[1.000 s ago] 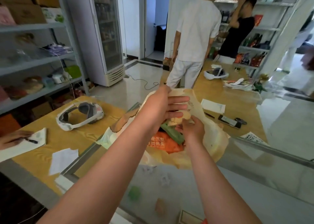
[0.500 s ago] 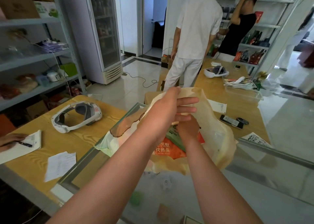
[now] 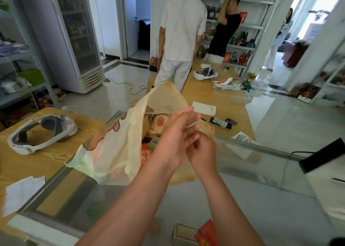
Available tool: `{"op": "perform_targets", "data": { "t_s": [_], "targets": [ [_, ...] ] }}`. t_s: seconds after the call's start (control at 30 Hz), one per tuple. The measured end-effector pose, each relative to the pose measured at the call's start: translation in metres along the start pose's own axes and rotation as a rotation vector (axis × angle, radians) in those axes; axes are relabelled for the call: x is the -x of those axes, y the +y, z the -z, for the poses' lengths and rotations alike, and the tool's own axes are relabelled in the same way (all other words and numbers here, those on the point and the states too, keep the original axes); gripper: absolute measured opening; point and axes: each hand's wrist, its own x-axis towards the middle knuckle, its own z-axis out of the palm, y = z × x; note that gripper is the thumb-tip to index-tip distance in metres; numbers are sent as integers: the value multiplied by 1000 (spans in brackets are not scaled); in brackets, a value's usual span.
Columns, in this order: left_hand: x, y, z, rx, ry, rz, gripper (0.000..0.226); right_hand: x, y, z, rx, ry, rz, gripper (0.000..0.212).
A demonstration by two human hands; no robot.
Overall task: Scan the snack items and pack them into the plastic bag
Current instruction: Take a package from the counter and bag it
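Together, left hand [image 3: 177, 135], right hand [image 3: 202, 153] on bag [image 3: 112, 152]

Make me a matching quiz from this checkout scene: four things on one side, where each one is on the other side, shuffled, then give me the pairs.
Things
1. plastic bag
2. orange snack packet
3. phone
4. nearer headset

Places
A. on the wooden table at left
B. inside the bag
C. held by the left hand and right hand
D. on the far wooden table, beside a white slip

Pairs: 1-C, 2-B, 3-D, 4-A
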Motion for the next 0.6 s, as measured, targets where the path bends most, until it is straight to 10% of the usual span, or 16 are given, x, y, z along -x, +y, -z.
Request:
{"op": "perform_targets", "data": {
  "t_s": [0.13,0.23,0.33,0.5,0.6],
  "targets": [
    [-9,-33,-16,-209,143,90,5,10,38,53,-11,395,-95,28],
    [-14,-54,-23,-491,247,73,20,4,58,68,-75,-66,-499,54],
    [-18,-71,-23,-827,314,-30,40,9,63,62,-162,-522,-430,27],
    [-27,-93,-17,-1479,430,-87,51,13,68,47,-479,-660,-303,28],
    [-27,-97,-8,-1645,543,-179,22,-3,91,51,-595,-550,-373,26]
  ]
}}
